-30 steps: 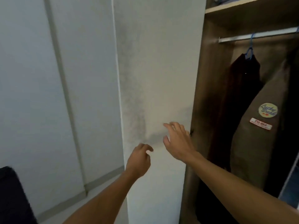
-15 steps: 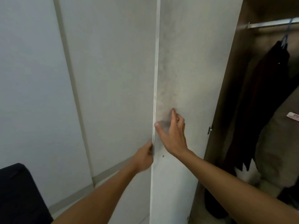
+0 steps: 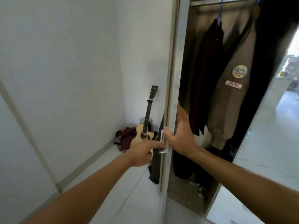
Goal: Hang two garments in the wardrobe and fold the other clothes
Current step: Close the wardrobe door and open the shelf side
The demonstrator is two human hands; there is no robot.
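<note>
**Wardrobe door held edge-on between both hands**

The right hand (image 3: 181,135) is seen at centre frame, spread flat with straight fingers laid against the inner face of the wardrobe door (image 3: 175,78), the thumb hooked round its front edge. Just to its left, the left hand (image 3: 142,152) is curled, with the index finger stretched onto the metal handle (image 3: 162,151) on the door's outer side; whether the remaining fingers grip anything cannot be told. The door is thus sandwiched between the two hands and is viewed almost edge-on, its long axis running vertically from the top of the frame to the lower centre.

To the right of the door, the wardrobe interior is exposed. Two garments are already suspended from the rail (image 3: 208,2) at upper right: a dark maroon garment (image 3: 205,75) on a blue hanger (image 3: 220,15), and beside it a brown jacket (image 3: 233,101) bearing a round patch. The hanging step is judged complete. The garments lie to the right of both hands, nearer the right one.

In the corner at left centre, a small guitar (image 3: 146,126) is propped against the wall, with a reddish cloth (image 3: 124,139) heaped on the floor beside it.
</note>
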